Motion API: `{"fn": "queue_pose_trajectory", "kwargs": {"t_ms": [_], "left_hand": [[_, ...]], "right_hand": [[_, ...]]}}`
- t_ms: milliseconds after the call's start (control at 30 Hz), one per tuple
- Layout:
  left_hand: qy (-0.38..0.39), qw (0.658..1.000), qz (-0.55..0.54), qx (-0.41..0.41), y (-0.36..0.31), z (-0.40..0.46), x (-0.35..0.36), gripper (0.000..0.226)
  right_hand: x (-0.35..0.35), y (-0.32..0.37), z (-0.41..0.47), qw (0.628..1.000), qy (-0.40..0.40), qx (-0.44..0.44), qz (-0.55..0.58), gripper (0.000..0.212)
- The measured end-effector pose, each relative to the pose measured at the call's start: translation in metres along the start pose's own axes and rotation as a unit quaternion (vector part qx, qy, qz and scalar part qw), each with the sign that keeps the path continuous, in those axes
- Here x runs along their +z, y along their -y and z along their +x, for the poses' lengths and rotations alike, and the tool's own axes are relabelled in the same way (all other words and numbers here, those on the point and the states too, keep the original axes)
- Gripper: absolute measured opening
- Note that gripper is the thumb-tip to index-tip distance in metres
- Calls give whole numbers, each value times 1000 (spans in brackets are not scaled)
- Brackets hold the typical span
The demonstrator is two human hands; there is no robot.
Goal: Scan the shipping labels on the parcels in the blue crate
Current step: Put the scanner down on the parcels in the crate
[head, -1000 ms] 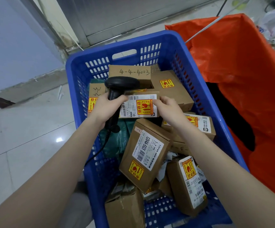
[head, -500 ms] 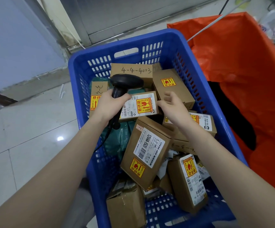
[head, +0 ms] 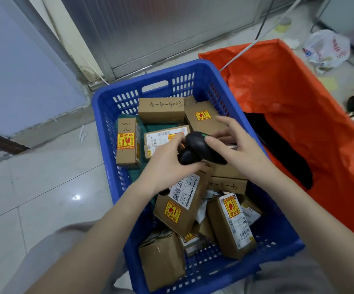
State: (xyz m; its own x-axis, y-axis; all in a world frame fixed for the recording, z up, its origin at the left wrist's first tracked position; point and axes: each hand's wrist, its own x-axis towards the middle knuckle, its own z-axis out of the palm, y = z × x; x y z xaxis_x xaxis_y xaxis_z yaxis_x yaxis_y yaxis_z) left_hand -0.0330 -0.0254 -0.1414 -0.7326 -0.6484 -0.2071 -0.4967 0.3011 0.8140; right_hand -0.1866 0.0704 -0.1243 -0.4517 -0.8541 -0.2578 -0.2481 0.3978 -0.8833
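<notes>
The left hand (head: 172, 164) is wrapped shut around the grip of the black scanner (head: 201, 149) at the middle of the frame. The right hand (head: 235, 145) has its thumb pressed on the scanner's head, while its other fingers (head: 225, 122) are spread apart behind it, holding nothing firmly. It looks as if the scanner is being passed or turned between the hands.

To do this well, one hand should take a settled hold with a finger on the trigger, then point the scanner's window squarely at a barcode. The nearest is the white label on the flat box (head: 163, 139) just left of the scanner, partly hidden by the left hand.

The blue crate (head: 108, 107) fills the centre of the frame and holds many brown boxes lying at odd angles. The tilted box (head: 184, 200) below the hands shows its label plainly; the box (head: 231, 225) at lower right does too. Others lie face down or are buried, so they would need turning first. An orange bag (head: 288, 92) stands open just right of the crate.
</notes>
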Motion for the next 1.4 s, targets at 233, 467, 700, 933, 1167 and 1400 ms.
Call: {"fn": "queue_pose_trajectory", "kwargs": {"t_ms": [233,467,700,933,1167,1400], "left_hand": [[55,998,8,38,-12,-27,20,49],[153,979,136,1,-4,-41,29,68],[131,985,114,1,7,-61,43,43],[116,981,152,-26,12,-57,56,45],[131,974,181,-38,25,-55,68,46],[123,967,218,-46,37,-52,76,48]], "right_hand": [[-15,-5,-50,993,97,-10,-65,59],[-34,-24,-74,988,-17,56,-145,42],[-35,-58,-85,982,5,147,-120,35],[-23,-80,-81,975,41,190,-111,33],[-12,-92,-75,969,77,207,-112,38],[-1,-105,-68,959,91,231,-136,38]]}}
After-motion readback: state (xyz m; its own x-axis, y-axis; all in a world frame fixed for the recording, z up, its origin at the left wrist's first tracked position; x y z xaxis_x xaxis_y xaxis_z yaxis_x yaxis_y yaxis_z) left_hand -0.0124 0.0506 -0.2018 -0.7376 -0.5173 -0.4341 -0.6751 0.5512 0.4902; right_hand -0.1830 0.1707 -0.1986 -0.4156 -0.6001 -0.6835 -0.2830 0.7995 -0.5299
